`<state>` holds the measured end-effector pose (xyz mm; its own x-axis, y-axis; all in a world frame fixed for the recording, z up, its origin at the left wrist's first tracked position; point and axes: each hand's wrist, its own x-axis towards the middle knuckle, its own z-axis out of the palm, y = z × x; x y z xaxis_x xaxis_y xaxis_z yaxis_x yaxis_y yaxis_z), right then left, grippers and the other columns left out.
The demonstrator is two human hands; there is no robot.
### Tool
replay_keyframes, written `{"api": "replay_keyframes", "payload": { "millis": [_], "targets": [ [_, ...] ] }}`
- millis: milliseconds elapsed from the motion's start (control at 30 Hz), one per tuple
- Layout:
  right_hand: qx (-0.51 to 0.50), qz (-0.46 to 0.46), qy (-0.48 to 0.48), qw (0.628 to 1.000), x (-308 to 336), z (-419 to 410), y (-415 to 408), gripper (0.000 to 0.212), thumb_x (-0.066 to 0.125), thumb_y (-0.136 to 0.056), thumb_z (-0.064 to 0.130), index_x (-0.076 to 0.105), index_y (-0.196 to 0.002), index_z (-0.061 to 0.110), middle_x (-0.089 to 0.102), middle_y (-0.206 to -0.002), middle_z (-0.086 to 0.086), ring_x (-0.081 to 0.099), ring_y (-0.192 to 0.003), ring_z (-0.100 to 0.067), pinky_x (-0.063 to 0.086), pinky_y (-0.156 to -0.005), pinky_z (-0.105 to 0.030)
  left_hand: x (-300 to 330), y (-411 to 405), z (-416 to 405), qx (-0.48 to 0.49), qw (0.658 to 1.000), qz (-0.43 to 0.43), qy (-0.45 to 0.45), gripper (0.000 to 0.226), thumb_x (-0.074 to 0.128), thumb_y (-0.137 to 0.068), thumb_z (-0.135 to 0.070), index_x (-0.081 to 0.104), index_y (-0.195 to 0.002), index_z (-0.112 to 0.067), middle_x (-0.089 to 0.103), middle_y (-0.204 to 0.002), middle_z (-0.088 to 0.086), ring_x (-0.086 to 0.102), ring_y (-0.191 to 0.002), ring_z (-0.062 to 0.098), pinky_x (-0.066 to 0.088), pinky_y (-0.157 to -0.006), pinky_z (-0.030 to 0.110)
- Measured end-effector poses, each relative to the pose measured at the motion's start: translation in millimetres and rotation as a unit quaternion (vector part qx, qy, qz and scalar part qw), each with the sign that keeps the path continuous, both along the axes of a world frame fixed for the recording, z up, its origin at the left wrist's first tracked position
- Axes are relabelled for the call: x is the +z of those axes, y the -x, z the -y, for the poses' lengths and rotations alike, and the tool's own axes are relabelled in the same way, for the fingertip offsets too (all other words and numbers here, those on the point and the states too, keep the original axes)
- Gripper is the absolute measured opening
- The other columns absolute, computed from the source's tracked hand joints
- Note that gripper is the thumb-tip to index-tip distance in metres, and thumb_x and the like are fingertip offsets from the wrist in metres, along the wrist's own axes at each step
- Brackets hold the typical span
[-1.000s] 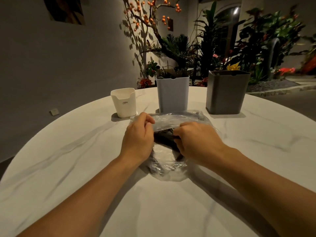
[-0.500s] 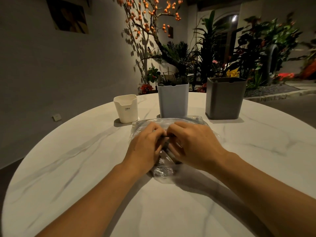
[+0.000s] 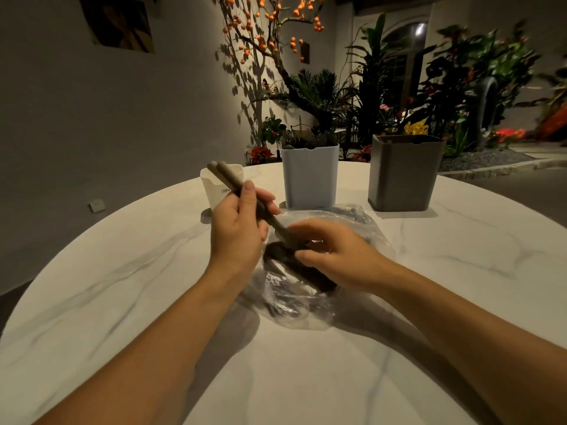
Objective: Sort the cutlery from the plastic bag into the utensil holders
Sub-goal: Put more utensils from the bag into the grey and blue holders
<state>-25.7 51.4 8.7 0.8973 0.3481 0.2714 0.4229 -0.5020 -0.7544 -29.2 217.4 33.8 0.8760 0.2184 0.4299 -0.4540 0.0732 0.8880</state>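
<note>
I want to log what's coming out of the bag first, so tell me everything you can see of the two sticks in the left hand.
The two sticks look like brown-grey chopsticks with rounded ends, matte, lying side by side. The left hand grips them near the middle. They tilt up and left across the white holder, their lower ends running into the plastic bag by the right hand.

A round white marble table (image 3: 460,271) with grey veining fills the lower frame. At upper left a dark picture (image 3: 118,23) hangs on a plain grey wall (image 3: 92,118), with a small wall socket (image 3: 97,205) lower down. A bare tree with orange fruit (image 3: 270,35) rises at top centre, throwing shadows on the wall. Leafy plants (image 3: 460,81) and red flowers (image 3: 507,134) crowd the upper right, beside an arched window (image 3: 408,53).
</note>
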Motion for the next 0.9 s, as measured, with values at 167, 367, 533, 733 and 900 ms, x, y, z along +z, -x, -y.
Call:
{"api": "replay_keyframes", "payload": {
  "millis": [167, 367, 533, 733, 900],
  "targets": [
    [0.017, -0.049, -0.074, 0.996, 2.6, -5.0, 5.9, 0.020, 0.060, -0.098, 0.024, 0.065, -0.115, 0.033, 0.074, -0.092, 0.011, 0.071, -0.092, -0.009, 0.058, -0.087, -0.028, -7.0, -3.5, -2.8, -0.041, 0.995, -0.067, 0.066, 0.044, 0.035, -0.108, -0.037, 0.065, -0.092, -0.009, 0.069, -0.074, 0.004, 0.050, -0.047, 0.008, 0.043, -0.046, 0.017],
    [-0.016, -0.072, -0.099, 0.992, 5.9, -0.9, 8.9, 0.020, 0.052, -0.102, 0.018, 0.063, -0.111, 0.032, 0.070, -0.088, -0.003, 0.064, -0.072, -0.014, 0.053, -0.061, -0.018, -18.5, 0.2, -2.7, 0.003, 0.988, -0.095, -0.118, 0.056, 0.031, -0.107, -0.045, 0.064, -0.084, -0.007, 0.069, -0.070, 0.010, 0.059, -0.049, 0.012, 0.051, -0.050, 0.021],
    [-0.053, -0.052, -0.072, 0.995, 7.9, 1.5, 8.6, 0.021, 0.054, -0.101, 0.020, 0.064, -0.117, 0.029, 0.070, -0.092, 0.004, 0.066, -0.078, -0.012, 0.055, -0.062, -0.016, -29.0, 1.1, -5.8, 0.202, 0.824, 0.238, -0.473, 0.010, 0.055, -0.096, -0.025, 0.061, -0.099, -0.018, 0.065, -0.094, 0.000, 0.056, -0.085, 0.013, 0.047, -0.079, 0.015],
    [-0.043, 0.007, -0.126, 0.991, 13.3, 6.7, 11.7, 0.020, 0.066, -0.092, 0.018, 0.070, -0.112, 0.020, 0.075, -0.090, 0.002, 0.073, -0.077, -0.016, 0.058, -0.063, -0.021, -30.8, 0.9, -10.1, 0.141, 0.770, 0.167, -0.600, 0.045, 0.023, -0.105, -0.049, 0.061, -0.107, -0.024, 0.065, -0.097, -0.007, 0.053, -0.080, 0.010, 0.041, -0.069, 0.019],
    [-0.050, -0.039, -0.208, 0.976, 13.6, 5.2, 9.8, 0.024, 0.066, -0.092, 0.011, 0.060, -0.115, 0.015, 0.075, -0.088, -0.010, 0.075, -0.074, -0.021, 0.060, -0.063, -0.027, -34.5, -4.1, -9.4, 0.078, 0.851, 0.099, -0.510, 0.027, 0.040, -0.104, -0.042, 0.052, -0.082, -0.032, 0.057, -0.073, -0.012, 0.053, -0.066, 0.010, 0.035, -0.059, 0.018]
  ]
}}
